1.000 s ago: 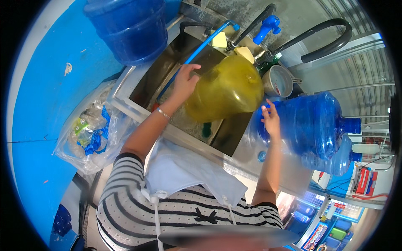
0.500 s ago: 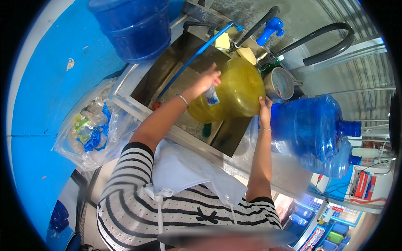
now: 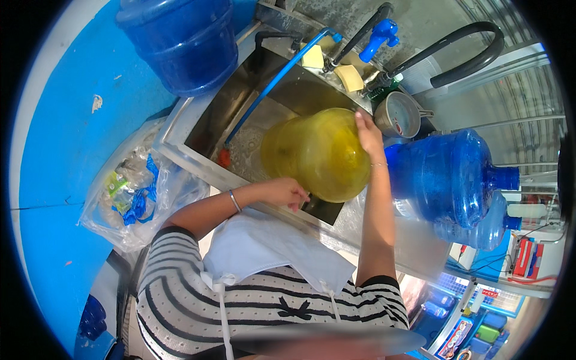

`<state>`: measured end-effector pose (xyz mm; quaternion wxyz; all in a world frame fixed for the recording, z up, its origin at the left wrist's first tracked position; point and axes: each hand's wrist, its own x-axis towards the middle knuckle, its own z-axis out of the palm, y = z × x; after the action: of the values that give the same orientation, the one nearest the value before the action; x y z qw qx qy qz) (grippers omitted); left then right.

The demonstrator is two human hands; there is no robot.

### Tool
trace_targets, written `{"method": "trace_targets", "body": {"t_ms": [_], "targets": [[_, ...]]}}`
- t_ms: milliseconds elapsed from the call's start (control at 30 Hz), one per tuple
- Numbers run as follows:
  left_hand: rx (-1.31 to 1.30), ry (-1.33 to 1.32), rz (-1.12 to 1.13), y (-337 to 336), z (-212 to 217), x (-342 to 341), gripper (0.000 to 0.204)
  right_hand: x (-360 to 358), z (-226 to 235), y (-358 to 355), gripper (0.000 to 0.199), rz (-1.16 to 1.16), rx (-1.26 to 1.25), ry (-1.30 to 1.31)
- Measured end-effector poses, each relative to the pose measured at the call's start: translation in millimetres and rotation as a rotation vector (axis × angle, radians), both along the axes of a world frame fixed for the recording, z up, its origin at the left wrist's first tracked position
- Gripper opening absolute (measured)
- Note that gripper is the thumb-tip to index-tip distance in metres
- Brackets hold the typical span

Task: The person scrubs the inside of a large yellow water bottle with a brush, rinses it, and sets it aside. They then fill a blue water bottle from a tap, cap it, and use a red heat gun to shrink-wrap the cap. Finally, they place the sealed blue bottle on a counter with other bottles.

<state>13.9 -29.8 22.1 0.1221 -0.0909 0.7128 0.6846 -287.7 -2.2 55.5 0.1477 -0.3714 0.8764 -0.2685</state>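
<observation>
A translucent yellow water jug (image 3: 318, 153) lies tilted in the metal sink (image 3: 198, 157), its rounded base toward the right. Against its far right side, my right hand (image 3: 368, 135) is gripping it. My left hand (image 3: 287, 193) is beside the jug, over the sink's near edge. Its fingers are loosely bent and apart, and I make out nothing in them. From the tap area a thin blue pipe (image 3: 264, 95) slants down into the sink, toward a small orange-red thing (image 3: 224, 158). The jug's neck cannot be made out.
Behind the sink are two yellow sponges (image 3: 349, 78), a blue-handled tap (image 3: 380, 39) and a curved black spout (image 3: 480, 27). A metal pot (image 3: 398, 115) and blue jugs (image 3: 441, 174) stand right. Another blue jug (image 3: 180, 48) is far left, above a plastic bag (image 3: 135, 186).
My left hand has left the jug's upper side and moved down to the sink's near edge. The jug has turned and shifted nearer, and my right hand has moved up its far side.
</observation>
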Motion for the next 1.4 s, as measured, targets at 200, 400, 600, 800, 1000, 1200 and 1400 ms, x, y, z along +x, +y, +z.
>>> {"method": "trace_targets", "body": {"t_ms": [200,400,600,800,1000,1200,1400], "targets": [[0.020,0.358,0.018,-35,67,19,0.031,108,18,-29,0.033,0.405,-0.154,0.286],[-0.542,0.440,0.630,-78,96,24,0.027,215,13,7,0.033,1.296,-0.172,0.090],[-1.141,0.344,0.582,-94,71,24,0.042,231,31,40,0.031,1.361,-0.347,0.058],[-1.112,0.086,0.592,-87,48,51,0.047,146,35,63,0.015,0.506,-0.555,0.342],[-1.119,0.053,0.780,-91,25,94,0.046,137,13,71,0.075,0.481,-0.277,-0.005],[-0.987,0.163,1.050,-132,-26,114,0.045,156,-9,9,0.085,0.537,-0.323,-0.029],[-0.719,0.237,1.089,-185,-52,58,0.047,102,-15,-53,0.080,0.395,-0.292,0.058]]}}
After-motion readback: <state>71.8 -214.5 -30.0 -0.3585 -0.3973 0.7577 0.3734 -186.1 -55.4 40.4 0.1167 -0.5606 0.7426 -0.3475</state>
